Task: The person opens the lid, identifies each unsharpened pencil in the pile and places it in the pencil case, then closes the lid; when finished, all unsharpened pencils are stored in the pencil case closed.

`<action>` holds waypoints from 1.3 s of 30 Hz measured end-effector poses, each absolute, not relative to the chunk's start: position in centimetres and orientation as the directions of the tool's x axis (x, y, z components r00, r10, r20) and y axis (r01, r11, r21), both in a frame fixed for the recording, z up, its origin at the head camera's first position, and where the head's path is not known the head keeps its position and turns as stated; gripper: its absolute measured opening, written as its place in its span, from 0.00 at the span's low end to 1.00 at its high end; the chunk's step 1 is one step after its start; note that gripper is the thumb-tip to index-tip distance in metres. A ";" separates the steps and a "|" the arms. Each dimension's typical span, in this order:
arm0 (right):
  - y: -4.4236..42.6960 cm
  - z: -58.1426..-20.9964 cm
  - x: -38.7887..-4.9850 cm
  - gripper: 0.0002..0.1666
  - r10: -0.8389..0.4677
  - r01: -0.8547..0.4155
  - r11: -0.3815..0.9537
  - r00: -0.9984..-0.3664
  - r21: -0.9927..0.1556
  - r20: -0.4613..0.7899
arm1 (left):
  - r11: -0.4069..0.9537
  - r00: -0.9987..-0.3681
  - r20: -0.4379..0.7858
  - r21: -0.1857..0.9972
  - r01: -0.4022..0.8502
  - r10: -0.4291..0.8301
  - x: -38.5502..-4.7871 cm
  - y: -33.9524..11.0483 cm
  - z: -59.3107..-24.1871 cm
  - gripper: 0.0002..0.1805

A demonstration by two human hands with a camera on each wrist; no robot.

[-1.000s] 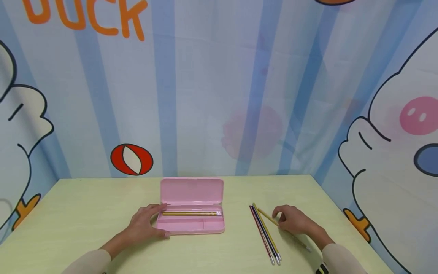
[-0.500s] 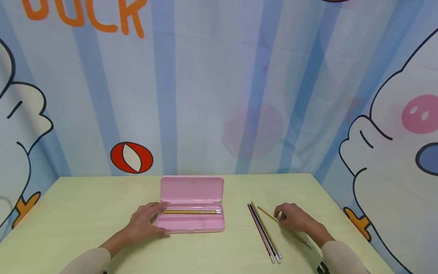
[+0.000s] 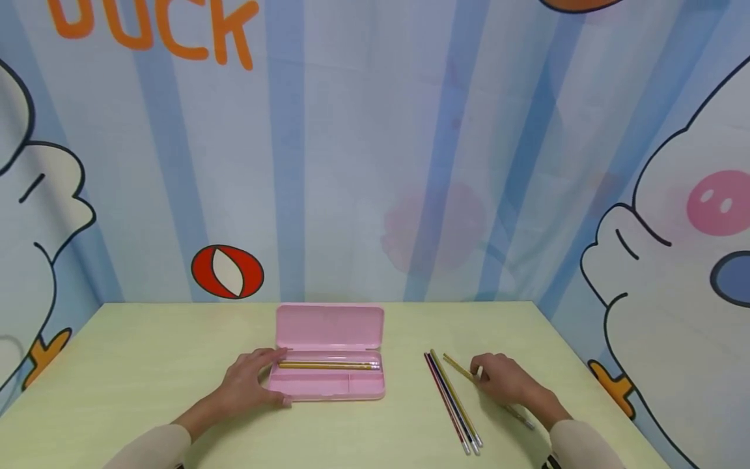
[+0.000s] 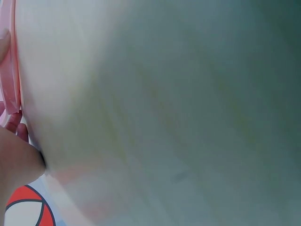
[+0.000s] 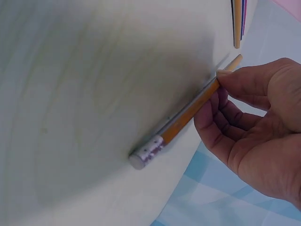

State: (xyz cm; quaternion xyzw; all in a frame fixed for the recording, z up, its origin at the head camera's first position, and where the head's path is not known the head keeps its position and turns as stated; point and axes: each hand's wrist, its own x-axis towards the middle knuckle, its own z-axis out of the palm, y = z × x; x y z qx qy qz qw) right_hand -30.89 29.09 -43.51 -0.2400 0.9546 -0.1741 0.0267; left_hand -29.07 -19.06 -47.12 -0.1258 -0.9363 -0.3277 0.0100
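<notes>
Below orange letters [image 3: 163,29] reading "UCK," right grip [image 3: 502,378] pinches a gold pencil [image 5: 186,117].

Left grip [image 3: 249,381] clasps the pink case [image 3: 329,326] by its end; table [image 3: 404,378] separates it from loose pencils [image 3: 456,399].

The head view looks forward and down at the table [image 3: 176,345] from farthest off, sharing part of the case [image 3: 310,386] with the close, table-facing left wrist view and the pencil [image 5: 186,116] with the right wrist view, aimed closely at it.

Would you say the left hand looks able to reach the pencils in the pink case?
Probably yes, once it lets go: the left hand grips the pink case, but the open lid leaves the pencils uncovered.
</notes>
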 end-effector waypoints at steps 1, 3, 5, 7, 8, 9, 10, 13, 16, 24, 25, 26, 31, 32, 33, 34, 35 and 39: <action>29.1 -43.4 -30.9 0.12 -0.471 -0.454 0.823 -0.881 -0.342 0.035 | 0.753 -0.969 0.098 0.613 0.240 0.228 -29.0 -19.0 -47.1 0.52; 29.2 -43.2 -30.9 0.12 -0.482 -0.465 0.817 -0.875 -0.340 0.039 | 0.752 -0.969 0.093 0.615 0.237 0.230 -29.0 -19.0 -47.1 0.52; 29.2 -42.8 -31.0 0.12 -0.508 -0.492 0.803 -0.860 -0.337 0.045 | 0.751 -0.968 0.093 0.615 0.240 0.233 -29.0 -18.9 -47.1 0.51; 29.2 -42.5 -31.0 0.11 -0.536 -0.513 0.781 -0.843 -0.357 0.039 | 0.750 -0.966 0.098 0.614 0.247 0.237 -29.0 -19.0 -47.2 0.51; 29.2 -42.3 -31.0 0.11 -0.545 -0.514 0.770 -0.838 -0.377 0.030 | 0.749 -0.966 0.102 0.613 0.250 0.239 -29.0 -19.0 -47.2 0.51; 29.2 -42.2 -31.0 0.11 -0.548 -0.505 0.760 -0.836 -0.409 0.013 | 0.748 -0.964 0.108 0.612 0.256 0.242 -29.1 -19.1 -47.3 0.51; 29.2 -42.2 -31.1 0.11 -0.548 -0.489 0.752 -0.836 -0.442 -0.008 | 0.749 -0.963 0.114 0.609 0.262 0.243 -29.1 -19.1 -47.3 0.51; 29.2 -42.2 -31.2 0.10 -0.528 -0.412 0.733 -0.847 -0.541 -0.070 | 0.749 -0.962 0.119 0.608 0.265 0.245 -29.1 -19.3 -47.3 0.51; 29.2 -42.1 -31.3 0.09 -0.508 -0.355 0.715 -0.856 -0.602 -0.099 | 0.750 -0.964 0.115 0.608 0.259 0.240 -29.1 -19.3 -47.3 0.51; 29.4 -42.3 -31.3 0.07 -0.496 -0.291 0.658 -0.862 -0.695 -0.109 | 0.750 -0.966 0.098 0.613 0.248 0.240 -29.1 -19.1 -47.5 0.52; 29.4 -42.3 -31.3 0.08 -0.494 -0.279 0.650 -0.862 -0.707 -0.114 | 0.748 -0.967 0.095 0.616 0.245 0.237 -29.1 -19.1 -47.5 0.52; 29.3 -42.3 -31.3 0.10 -0.489 -0.263 0.644 -0.864 -0.719 -0.121 | 0.747 -0.968 0.091 0.620 0.240 0.235 -29.1 -19.1 -47.4 0.52; 29.0 -41.8 -31.2 0.24 -0.486 -0.191 0.583 -0.861 -0.790 -0.150 | 0.743 -0.972 0.074 0.632 0.219 0.224 -29.1 -19.0 -47.2 0.52; 28.9 -41.7 -31.2 0.26 -0.489 -0.182 0.569 -0.859 -0.802 -0.152 | 0.745 -0.971 0.074 0.629 0.221 0.226 -29.1 -19.0 -47.2 0.52; 28.8 -41.7 -31.2 0.27 -0.493 -0.174 0.554 -0.857 -0.814 -0.152 | 0.746 -0.971 0.076 0.627 0.225 0.228 -29.1 -19.0 -47.2 0.52; 28.7 -41.6 -31.3 0.28 -0.494 -0.162 0.541 -0.856 -0.825 -0.156 | 0.747 -0.971 0.076 0.625 0.225 0.229 -29.1 -19.1 -47.2 0.52; 28.7 -41.5 -31.3 0.29 -0.496 -0.154 0.530 -0.854 -0.834 -0.158 | 0.749 -0.971 0.077 0.623 0.225 0.228 -29.2 -19.1 -47.3 0.52; 28.4 -41.3 -31.5 0.30 -0.512 -0.129 0.490 -0.843 -0.862 -0.164 | 0.748 -0.971 0.076 0.625 0.223 0.227 -29.1 -19.1 -47.4 0.53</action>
